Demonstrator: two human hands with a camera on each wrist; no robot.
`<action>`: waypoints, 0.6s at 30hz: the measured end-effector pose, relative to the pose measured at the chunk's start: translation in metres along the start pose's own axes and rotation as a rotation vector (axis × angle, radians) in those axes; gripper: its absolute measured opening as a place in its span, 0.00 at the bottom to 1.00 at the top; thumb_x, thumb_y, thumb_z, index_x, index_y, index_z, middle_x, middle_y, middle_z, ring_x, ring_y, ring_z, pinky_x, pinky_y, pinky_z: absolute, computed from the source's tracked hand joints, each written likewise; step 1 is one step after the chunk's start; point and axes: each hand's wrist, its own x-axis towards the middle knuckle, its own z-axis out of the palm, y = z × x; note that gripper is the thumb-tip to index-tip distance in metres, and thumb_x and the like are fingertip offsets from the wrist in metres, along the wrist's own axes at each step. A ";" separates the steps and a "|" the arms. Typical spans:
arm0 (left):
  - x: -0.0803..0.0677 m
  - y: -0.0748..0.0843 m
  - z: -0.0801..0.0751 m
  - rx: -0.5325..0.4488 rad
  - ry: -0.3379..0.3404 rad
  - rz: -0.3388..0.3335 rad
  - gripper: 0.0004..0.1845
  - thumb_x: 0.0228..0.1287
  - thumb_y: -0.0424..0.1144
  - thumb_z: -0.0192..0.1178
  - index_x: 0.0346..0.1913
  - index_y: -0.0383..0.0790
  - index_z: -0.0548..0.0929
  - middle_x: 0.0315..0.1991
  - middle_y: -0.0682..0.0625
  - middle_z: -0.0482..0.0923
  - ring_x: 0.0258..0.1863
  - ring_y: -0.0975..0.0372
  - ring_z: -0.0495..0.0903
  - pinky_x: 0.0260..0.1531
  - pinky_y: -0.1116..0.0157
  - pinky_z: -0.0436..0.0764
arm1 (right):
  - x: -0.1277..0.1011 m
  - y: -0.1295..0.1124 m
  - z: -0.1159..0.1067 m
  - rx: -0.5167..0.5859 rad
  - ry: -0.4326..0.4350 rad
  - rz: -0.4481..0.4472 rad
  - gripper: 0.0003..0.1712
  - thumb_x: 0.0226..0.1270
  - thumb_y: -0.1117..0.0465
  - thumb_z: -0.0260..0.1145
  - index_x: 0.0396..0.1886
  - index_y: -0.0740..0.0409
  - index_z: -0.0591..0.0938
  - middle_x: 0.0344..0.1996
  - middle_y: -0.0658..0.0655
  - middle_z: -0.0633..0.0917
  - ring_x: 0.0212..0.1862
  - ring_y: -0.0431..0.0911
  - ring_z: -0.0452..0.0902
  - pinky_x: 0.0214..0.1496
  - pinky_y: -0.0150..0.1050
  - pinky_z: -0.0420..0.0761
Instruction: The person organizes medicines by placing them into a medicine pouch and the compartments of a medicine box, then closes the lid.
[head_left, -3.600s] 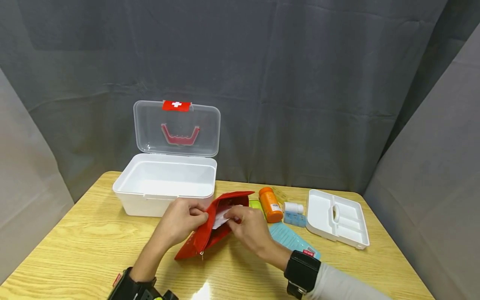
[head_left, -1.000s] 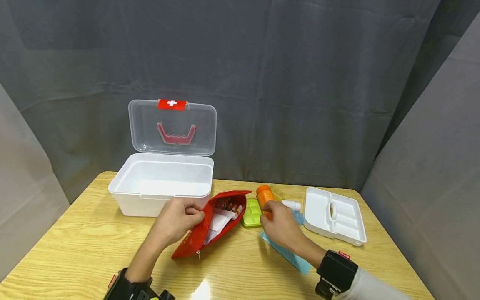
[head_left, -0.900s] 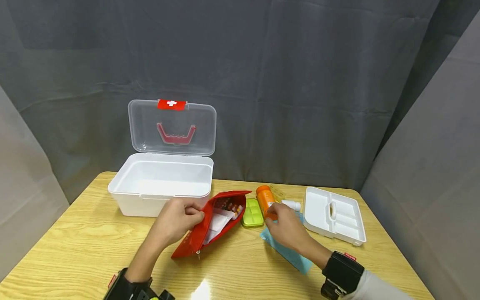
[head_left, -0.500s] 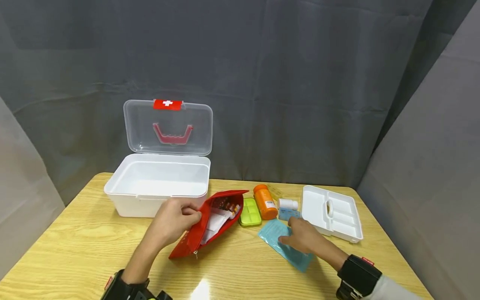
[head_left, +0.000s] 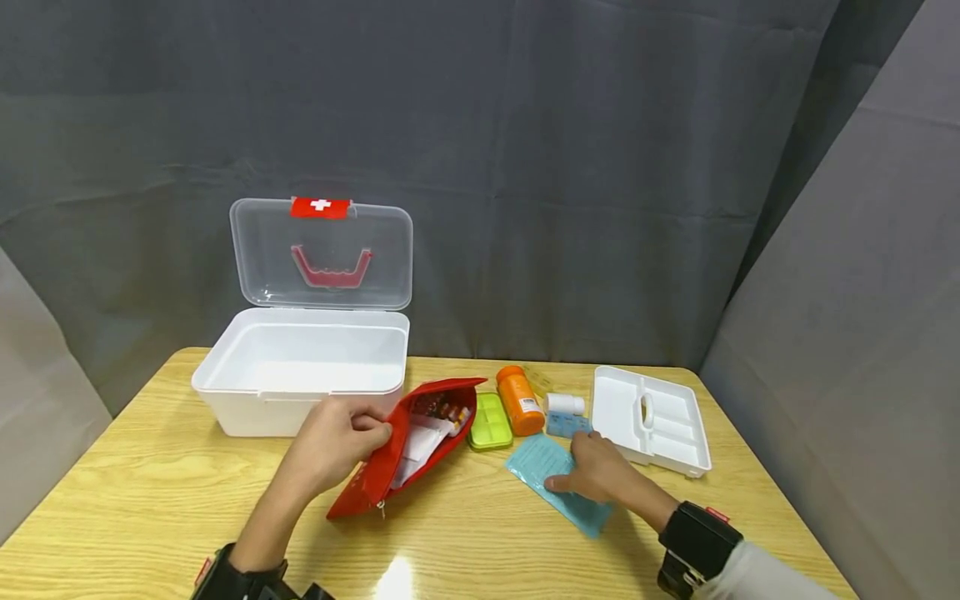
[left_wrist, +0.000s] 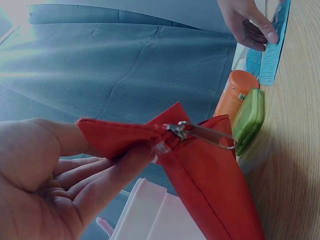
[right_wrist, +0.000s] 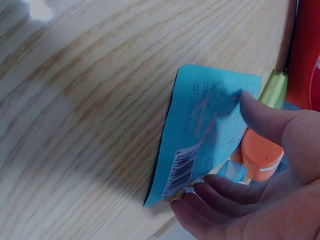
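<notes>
My left hand (head_left: pixel 335 442) pinches the upper edge of a red zip pouch (left_wrist: pixel 210 175) between thumb and fingers, and the mouth gapes. Inside it show white packets (head_left: pixel 420 442) and blister strips of capsules (head_left: pixel 453 412). A metal zip pull (left_wrist: pixel 177 131) hangs at the pouch's corner. To the right, my right hand (head_left: pixel 603 471) grips a flat teal packet (right_wrist: pixel 200 130) low over the table: the thumb lies on its printed face and the fingers curl at its far edge. A barcode shows on the packet in the right wrist view.
Behind the left hand stands a white first-aid box (head_left: pixel 300 412), its clear lid (head_left: pixel 262 250) raised. Right of the pouch lie a green pill case (head_left: pixel 491 423), an orange bottle (head_left: pixel 520 402), a small white bottle (head_left: pixel 564 404), a blue pill case (head_left: pixel 567 424) and a white divided tray (head_left: pixel 618 417).
My right hand has come out of the pouch, leaving the white packets inside, and moved right to the teal packet, which now lies turned over. The left hand keeps its hold on the pouch.
</notes>
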 end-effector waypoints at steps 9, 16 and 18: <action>0.000 0.001 0.000 0.006 0.005 -0.001 0.05 0.55 0.30 0.60 0.27 0.42 0.85 0.21 0.55 0.77 0.23 0.64 0.75 0.27 0.69 0.75 | 0.009 -0.005 -0.002 -0.006 -0.018 0.019 0.36 0.48 0.51 0.84 0.45 0.71 0.77 0.38 0.63 0.78 0.40 0.53 0.74 0.44 0.49 0.78; 0.000 0.000 0.000 0.006 0.005 -0.005 0.05 0.56 0.30 0.61 0.26 0.42 0.84 0.20 0.56 0.76 0.23 0.65 0.74 0.26 0.69 0.73 | 0.013 -0.007 -0.005 0.017 -0.065 0.048 0.32 0.48 0.52 0.84 0.41 0.69 0.78 0.32 0.58 0.78 0.34 0.50 0.73 0.36 0.42 0.77; 0.000 0.000 0.000 0.005 0.003 -0.005 0.05 0.56 0.30 0.61 0.26 0.42 0.84 0.20 0.56 0.76 0.23 0.65 0.73 0.26 0.69 0.73 | 0.012 -0.007 -0.005 0.017 -0.080 0.047 0.32 0.49 0.52 0.84 0.42 0.69 0.78 0.32 0.58 0.79 0.33 0.50 0.74 0.35 0.41 0.77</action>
